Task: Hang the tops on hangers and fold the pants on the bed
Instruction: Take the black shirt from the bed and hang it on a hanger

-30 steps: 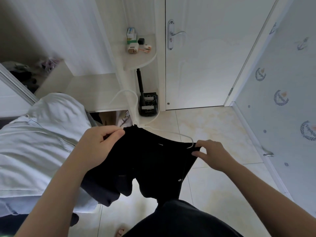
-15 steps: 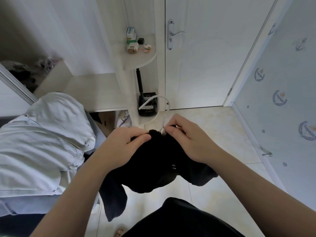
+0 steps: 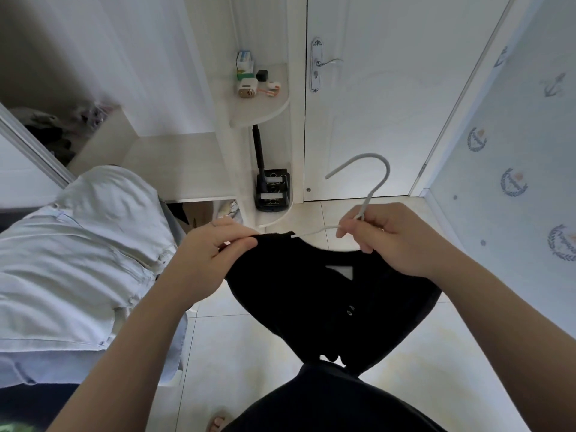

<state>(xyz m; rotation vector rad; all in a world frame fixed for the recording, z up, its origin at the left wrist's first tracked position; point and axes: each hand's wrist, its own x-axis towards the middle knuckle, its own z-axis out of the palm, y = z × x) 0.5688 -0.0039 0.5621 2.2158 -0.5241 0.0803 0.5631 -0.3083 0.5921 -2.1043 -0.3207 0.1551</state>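
We pinch top point(image 3: 311, 291) shoulder w/ L grip point(image 3: 213, 247); R grip point(image 3: 389, 240) holds hanger point(image 3: 386, 173) neck, mid-frame.

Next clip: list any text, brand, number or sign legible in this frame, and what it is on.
No text can be read in this frame.
Wallpaper emblems: lettering blurred.
Small box on the corner shelf: print too small.
Neck tag of the black top: nothing legible.
Black case under the shelf: white labels blurred.
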